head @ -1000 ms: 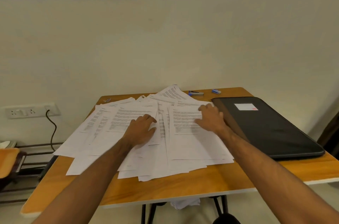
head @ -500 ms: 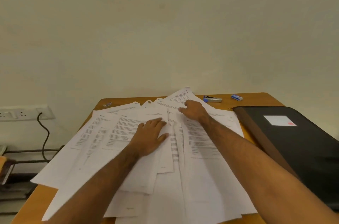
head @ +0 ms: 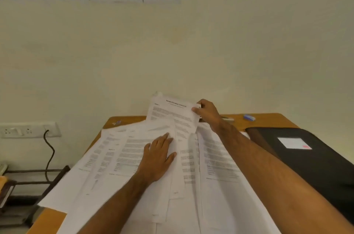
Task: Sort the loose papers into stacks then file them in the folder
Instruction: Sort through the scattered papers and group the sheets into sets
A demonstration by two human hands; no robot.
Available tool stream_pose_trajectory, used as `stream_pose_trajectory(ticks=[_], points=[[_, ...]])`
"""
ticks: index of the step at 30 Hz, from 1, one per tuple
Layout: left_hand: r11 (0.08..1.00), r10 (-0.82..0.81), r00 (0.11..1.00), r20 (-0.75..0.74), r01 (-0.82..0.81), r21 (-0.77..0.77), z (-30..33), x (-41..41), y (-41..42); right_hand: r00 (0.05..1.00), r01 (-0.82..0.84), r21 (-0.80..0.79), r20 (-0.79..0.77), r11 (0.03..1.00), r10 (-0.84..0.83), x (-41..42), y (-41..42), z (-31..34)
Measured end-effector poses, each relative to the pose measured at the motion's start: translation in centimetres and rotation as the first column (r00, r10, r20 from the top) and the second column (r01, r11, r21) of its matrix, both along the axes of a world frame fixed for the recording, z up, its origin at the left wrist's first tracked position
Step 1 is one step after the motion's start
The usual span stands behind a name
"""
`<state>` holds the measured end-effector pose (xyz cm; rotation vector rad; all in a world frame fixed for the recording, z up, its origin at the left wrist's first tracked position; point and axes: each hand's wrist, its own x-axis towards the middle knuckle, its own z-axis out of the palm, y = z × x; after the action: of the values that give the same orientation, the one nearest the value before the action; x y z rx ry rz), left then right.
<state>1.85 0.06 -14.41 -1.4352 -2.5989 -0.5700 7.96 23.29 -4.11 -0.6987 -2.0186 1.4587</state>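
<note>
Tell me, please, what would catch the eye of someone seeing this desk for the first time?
First, the sprawl of loose printed papers covering most of the wooden table. Next, the right hand pinching the top corner of one sheet lifted at the far edge of the pile, while the left hand lies flat on the papers in the middle. At the right sits a closed black folder with a white label.

Wooden table (head: 268,121) against the wall. On it: papers (head: 220,166) spread loose and overlapping, black folder (head: 316,161) at right, stapler (head: 228,118) and blue eraser (head: 249,117) near far edge.
</note>
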Motion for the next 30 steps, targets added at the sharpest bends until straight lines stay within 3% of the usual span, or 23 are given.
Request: stream_pose_trajectory(ticks=[4, 8, 12, 15, 18, 21, 25, 30], points=[[0.998, 0.014, 0.997, 0.081, -0.018, 0.06, 2.2, 0.7, -1.1, 0.967, 0.026, 0.072, -0.253, 0.997, -0.007, 2.5, -0.4, 5.5], [0.973, 0.024, 0.991, 0.13, -0.053, 0.225, 6.5, 0.5, -1.7, 0.937, -0.013, 0.118, -0.347, 0.993, 0.053, 5.0, -1.0, 10.1], [0.868, 0.013, 0.981, 0.191, -0.107, 0.486, 14.4, 1.0, -2.4, 0.903, -0.006, 0.147, -0.423, 0.989, 0.069, 8.2, -2.3, 15.6], [0.794, 0.033, 0.978, 0.204, -0.149, 0.589, 20.2, 2.1, -3.2, 0.878, -0.024, 0.169, -0.468, 0.985, 0.102, 10.9, -4.0, 19.3], [0.727, -0.012, 0.957, 0.288, -0.19, 0.66, 24.5, 3.1, -4.1, 0.866, -0.077, 0.187, -0.474, 0.979, 0.159, 13.2, -5.5, 22.4], [0.636, -0.215, 0.902, 0.375, -0.163, 0.754, 27.5, 5.3, -5.7, 0.873, -0.169, 0.214, -0.421, 0.962, 0.246, 15.8, -7.3, 24.8], [0.565, -0.433, 0.82, 0.374, -0.077, 0.822, 29.7, 8.4, -8.5, 0.896, -0.233, 0.197, -0.338, 0.952, 0.289, 18.3, -9.2, 26.4], [0.559, -0.458, 0.81, 0.365, -0.057, 0.827, 29.6, 10.3, -9.6, 0.918, -0.21, 0.089, -0.324, 0.974, 0.228, 19.5, -10.3, 26.0]])
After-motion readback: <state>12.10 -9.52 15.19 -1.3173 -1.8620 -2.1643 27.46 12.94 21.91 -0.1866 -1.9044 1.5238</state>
